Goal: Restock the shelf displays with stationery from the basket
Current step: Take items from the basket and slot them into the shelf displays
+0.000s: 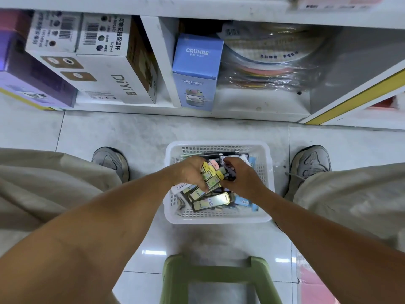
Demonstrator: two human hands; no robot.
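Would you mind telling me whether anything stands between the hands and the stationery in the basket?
Nothing visible does. Both the left hand and the right hand are already inside the open-topped white basket, gripping small stationery packs.

Pale glossy tiled floor (140,132) with grey grout lines is seen; on it a white perforated plastic basket (266,183) is set between two grey sneakers (111,160), and a green plastic stool (215,275) stands just behind the basket. White bottom shelf (252,104) is split by an upright divider: in the left bay a purple carton (28,80) and white printed cartons (105,73) are stacked, in the right bay a light blue upright carton (196,71) is set beside a plastic-wrapped stack of coloured round items (269,62)
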